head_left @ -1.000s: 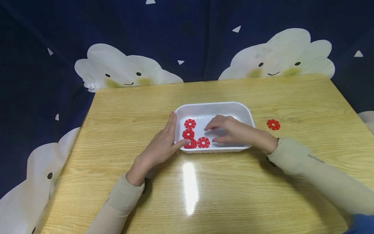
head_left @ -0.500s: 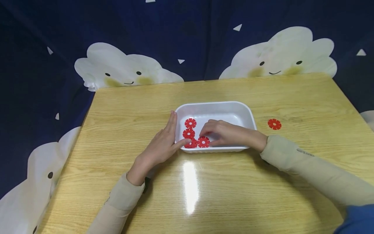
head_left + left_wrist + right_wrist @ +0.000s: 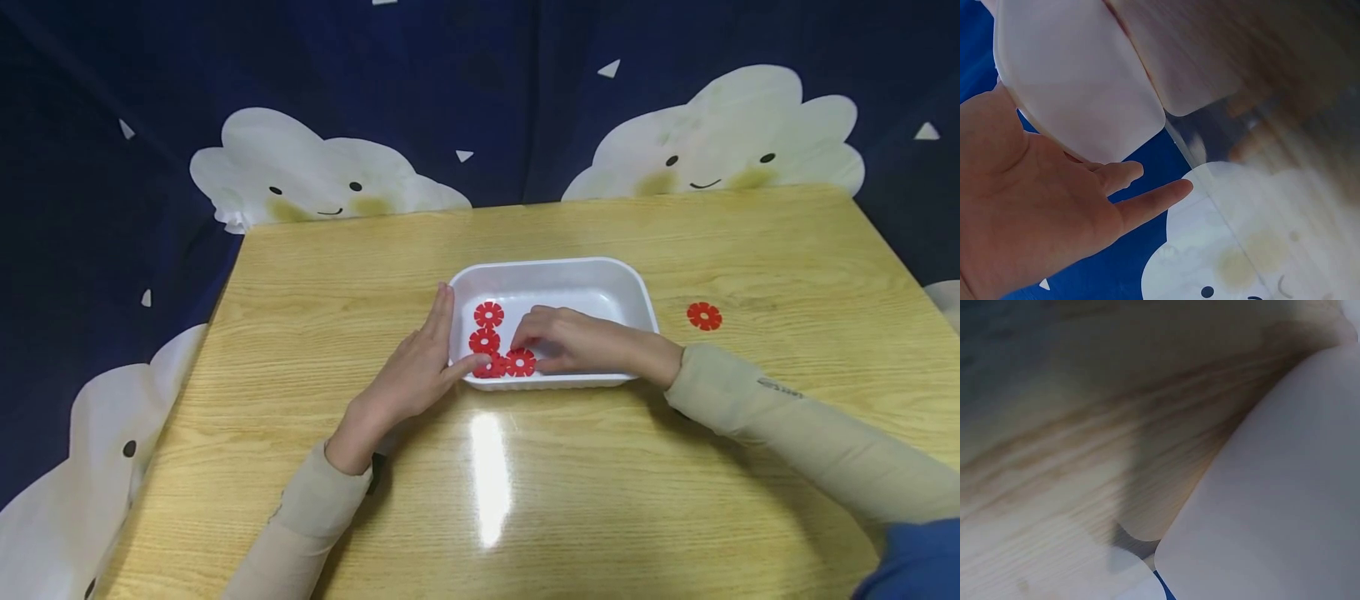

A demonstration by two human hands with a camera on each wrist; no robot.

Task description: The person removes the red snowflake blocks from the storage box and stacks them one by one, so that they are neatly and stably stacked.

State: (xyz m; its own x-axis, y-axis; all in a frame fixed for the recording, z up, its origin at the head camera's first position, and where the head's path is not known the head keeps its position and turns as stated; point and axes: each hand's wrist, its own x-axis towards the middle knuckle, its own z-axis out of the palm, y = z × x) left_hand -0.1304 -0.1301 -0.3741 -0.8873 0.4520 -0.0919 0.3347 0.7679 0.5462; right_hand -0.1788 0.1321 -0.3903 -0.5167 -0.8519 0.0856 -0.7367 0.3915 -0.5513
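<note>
A white tray [image 3: 555, 267] holds several red interlocking discs with notched rims. My left hand [image 3: 408, 375] lies along the tray's left end, fingers straight outside the wall. Its thumb reaches over the rim onto the lower left disc [image 3: 492, 367], partly covering it. Inside the tray my right hand [image 3: 573, 340] bends its thumb and fingers around the edges of the rightmost disc [image 3: 521, 362], which touches its left neighbour. In the left wrist view the left hand [image 3: 1054, 200] shows its palm beside the tray's outer wall [image 3: 1085, 75]. The right wrist view mostly shows tray wall [image 3: 1272, 475].
One more red disc [image 3: 704, 316] lies on the wooden table [image 3: 337, 283], right of the tray. A dark blue cloth printed with white clouds [image 3: 720, 142] hangs behind the table's far edge.
My right hand has moved left and closed in on the rightmost disc, which has shifted slightly left towards its neighbour. My left hand has stayed at the tray's end.
</note>
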